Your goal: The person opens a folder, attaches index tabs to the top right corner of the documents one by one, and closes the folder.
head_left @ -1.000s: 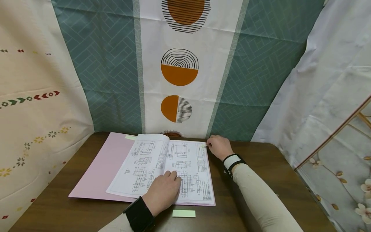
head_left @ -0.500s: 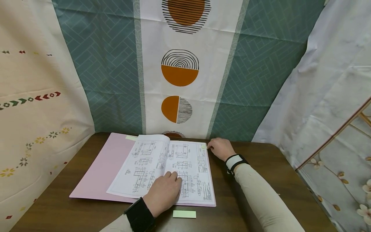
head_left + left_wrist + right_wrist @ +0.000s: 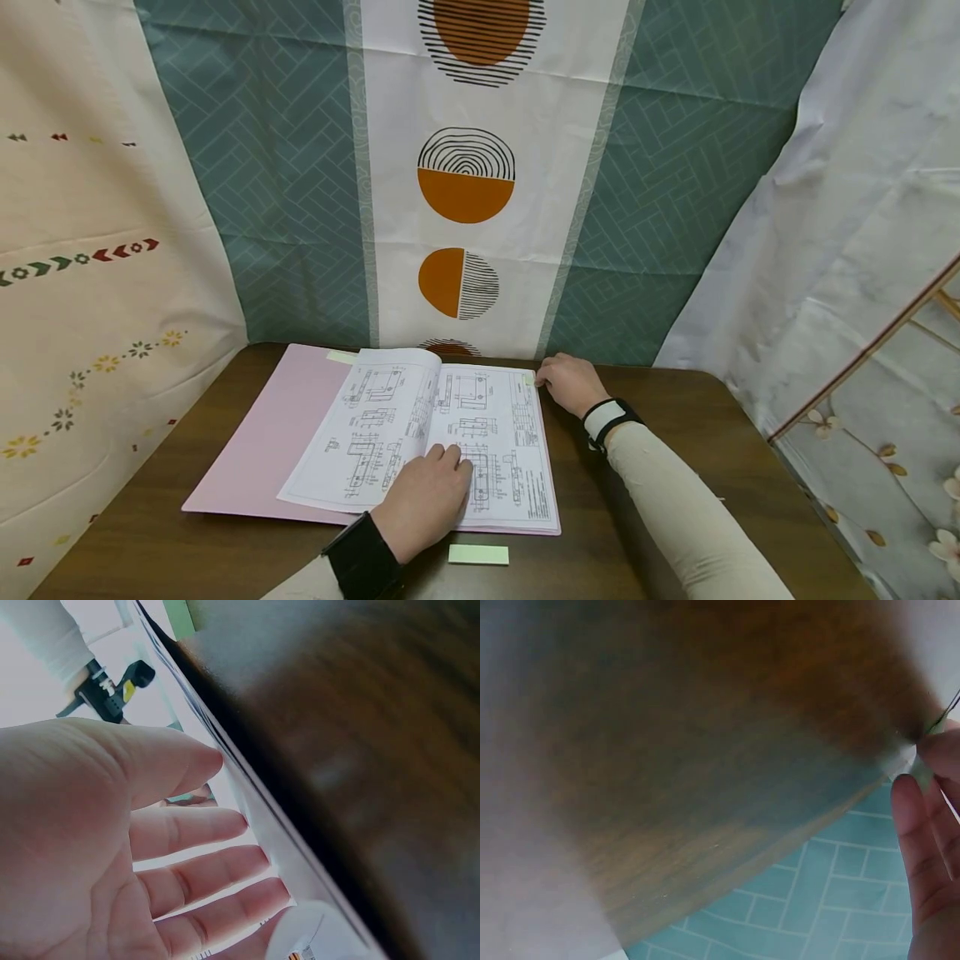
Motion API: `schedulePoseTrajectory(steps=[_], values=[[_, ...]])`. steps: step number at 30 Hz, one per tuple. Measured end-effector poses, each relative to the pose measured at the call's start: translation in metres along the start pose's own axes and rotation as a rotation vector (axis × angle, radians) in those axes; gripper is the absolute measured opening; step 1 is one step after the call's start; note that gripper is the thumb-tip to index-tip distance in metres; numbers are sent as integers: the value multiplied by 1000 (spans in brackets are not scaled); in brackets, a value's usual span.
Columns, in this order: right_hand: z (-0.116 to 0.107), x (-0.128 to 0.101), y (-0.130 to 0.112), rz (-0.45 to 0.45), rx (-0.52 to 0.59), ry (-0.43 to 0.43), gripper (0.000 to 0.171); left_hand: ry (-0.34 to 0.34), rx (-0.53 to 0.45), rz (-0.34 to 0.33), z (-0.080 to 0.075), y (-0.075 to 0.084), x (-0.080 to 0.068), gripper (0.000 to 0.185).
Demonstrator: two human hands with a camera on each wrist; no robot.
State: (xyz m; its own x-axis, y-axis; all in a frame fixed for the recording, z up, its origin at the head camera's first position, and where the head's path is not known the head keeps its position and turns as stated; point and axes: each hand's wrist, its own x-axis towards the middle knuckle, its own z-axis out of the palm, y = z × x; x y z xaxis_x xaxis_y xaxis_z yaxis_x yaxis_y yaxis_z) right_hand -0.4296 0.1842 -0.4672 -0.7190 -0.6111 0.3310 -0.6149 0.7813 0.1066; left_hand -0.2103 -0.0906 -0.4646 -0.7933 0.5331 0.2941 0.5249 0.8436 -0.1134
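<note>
An open booklet of technical drawings [image 3: 517, 433] lies on a pink folder [image 3: 251, 450] in the head view. My left hand [image 3: 423, 500] rests on the right-hand page beside the fold, its fingers laid out loosely; the left wrist view shows the thumb and fingers extended close to the paper edge. At the page's top right corner, my right hand [image 3: 572, 383] pinches a pale green sticky note [image 3: 528, 379] stuck there. In the right wrist view the thumb and fingertips meet around that greenish tab [image 3: 925, 769].
Another pale sticky strip [image 3: 341, 357] is on the folder's top edge. A green pad of sticky notes [image 3: 478, 554] lies on the brown wooden table [image 3: 675, 450] in front of the booklet. Patterned cloths [image 3: 300, 167] hang behind and at both sides.
My right hand has drawn back slightly to the right, and more of the sticky note at the page corner shows. The left hand keeps its place on the page.
</note>
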Motion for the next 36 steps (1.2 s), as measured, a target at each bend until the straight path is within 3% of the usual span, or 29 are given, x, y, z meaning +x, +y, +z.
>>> schedulePoseTrajectory(steps=[15,21,25,28,32,36], values=[[2,-3,0,-29,-4,-10,23,-21,-16,-18,-3,3,0,22],[2,-3,0,-33,-8,8,20,-19,-11,-4,-4,2,1,23],[1,-4,1,-27,0,4,20,-52,6,25,-7,-1,7,22],[1,-6,1,-20,2,-5,20,-141,10,59,-16,-6,18,19],[2,-6,1,-23,4,-20,21,-288,-7,92,-27,-14,44,18],[3,-6,-1,-30,5,-18,23,-310,18,116,-15,-25,77,26]])
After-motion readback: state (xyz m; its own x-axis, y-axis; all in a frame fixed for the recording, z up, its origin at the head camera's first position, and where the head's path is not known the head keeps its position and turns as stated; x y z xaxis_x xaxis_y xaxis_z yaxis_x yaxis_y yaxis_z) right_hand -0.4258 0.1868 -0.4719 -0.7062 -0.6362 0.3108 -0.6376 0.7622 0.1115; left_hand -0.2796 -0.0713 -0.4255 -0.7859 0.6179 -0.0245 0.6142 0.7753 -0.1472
